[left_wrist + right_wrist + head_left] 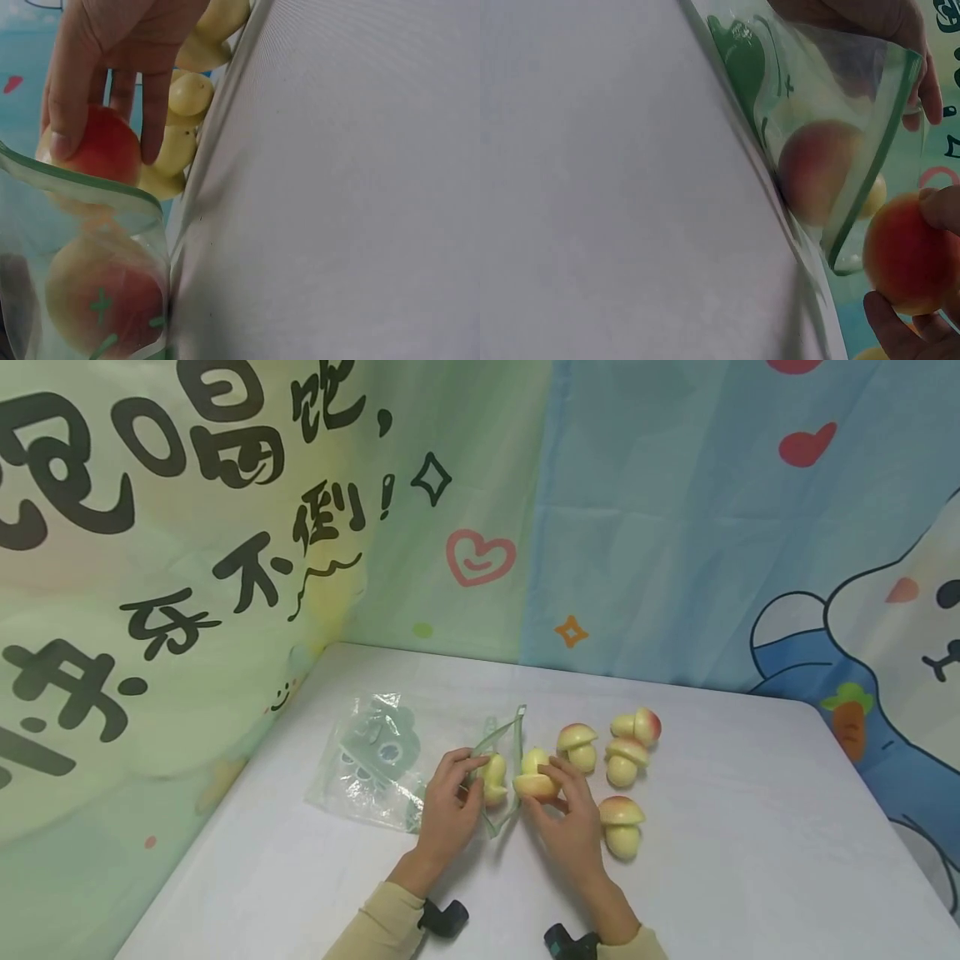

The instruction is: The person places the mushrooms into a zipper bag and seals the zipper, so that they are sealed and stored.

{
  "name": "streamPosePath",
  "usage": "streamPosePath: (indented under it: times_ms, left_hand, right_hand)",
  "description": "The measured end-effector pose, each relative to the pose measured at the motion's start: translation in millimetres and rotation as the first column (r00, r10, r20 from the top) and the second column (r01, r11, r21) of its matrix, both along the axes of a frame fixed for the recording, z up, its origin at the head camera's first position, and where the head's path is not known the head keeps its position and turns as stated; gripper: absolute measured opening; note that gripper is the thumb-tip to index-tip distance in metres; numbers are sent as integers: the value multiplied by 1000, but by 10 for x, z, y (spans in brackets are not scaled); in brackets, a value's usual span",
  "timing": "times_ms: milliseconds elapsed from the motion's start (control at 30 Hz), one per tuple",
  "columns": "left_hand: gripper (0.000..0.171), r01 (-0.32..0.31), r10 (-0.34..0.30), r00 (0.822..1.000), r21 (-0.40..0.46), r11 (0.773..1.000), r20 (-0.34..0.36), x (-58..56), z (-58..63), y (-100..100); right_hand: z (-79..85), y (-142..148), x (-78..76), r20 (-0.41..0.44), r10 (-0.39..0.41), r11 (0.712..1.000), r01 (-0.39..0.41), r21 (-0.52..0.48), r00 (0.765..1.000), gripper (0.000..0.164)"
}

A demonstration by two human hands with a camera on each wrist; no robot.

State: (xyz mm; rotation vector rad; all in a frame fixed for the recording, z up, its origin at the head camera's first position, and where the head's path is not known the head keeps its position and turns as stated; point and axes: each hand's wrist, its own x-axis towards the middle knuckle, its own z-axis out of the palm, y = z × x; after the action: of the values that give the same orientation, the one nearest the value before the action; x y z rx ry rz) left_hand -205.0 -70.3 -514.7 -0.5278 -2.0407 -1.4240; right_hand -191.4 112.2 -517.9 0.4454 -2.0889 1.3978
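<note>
A clear zip bag point(360, 768) with green print lies on the table, its green-edged mouth spread toward the right. My left hand point(446, 802) grips the bag beside that mouth. Inside, just past the opening, is a toy mushroom point(493, 781), its red-tinged cap showing through the plastic in the right wrist view. My right hand point(570, 818) holds another toy mushroom point(536, 781) by its cap, right at the bag's edge. In the left wrist view this mushroom's red cap point(109, 146) sits between thumb and fingers, partly behind the green rim point(90, 180).
Several loose mushrooms lie to the right of my right hand, among them one near mushroom point(621, 828) and one farther mushroom point(576, 745). The white table point(750, 827) ends at a printed cloth backdrop point(637, 527) behind and to the left.
</note>
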Motion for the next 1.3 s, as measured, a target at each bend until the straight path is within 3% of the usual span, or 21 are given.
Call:
streamPosePath:
  times_ms: [133,233,400,467,600,800,1033,1167,1300]
  left_hand:
    - [32,6,-6,1000,-8,1000,-19,-1,-5,4]
    - [31,18,-19,999,-6,1000,-36,24,61,17]
    - [29,44,-45,999,-7,999,-29,37,74,23]
    - [29,48,-48,998,-13,999,-27,12,15,18]
    - [28,47,-48,998,-19,999,-36,10,9,24]
    - [29,42,-43,999,-31,999,-32,18,14,28]
    - [31,49,-51,997,-36,998,-55,24,-2,41]
    - [31,50,-52,997,-40,998,-56,30,0,46]
    - [31,56,-58,997,-36,998,-50,39,14,47]
  right_hand:
    - [80,-71,58,28,54,998,-54,-12,998,47]
    - [200,-108,113,111,95,995,-90,-48,989,44]
    - [181,-122,110,207,153,987,-139,-81,966,45]
    - [168,-131,110,199,170,985,-158,-75,965,46]
    - [186,-162,122,147,185,983,-181,-42,972,47]
    - [-36,-144,20,84,137,987,-143,68,987,50]
    - [-146,-148,-35,146,229,972,-235,21,962,54]
    - [-96,-180,-3,164,261,963,-268,22,951,55]
    - [67,-211,72,181,296,954,-300,-4,938,55]
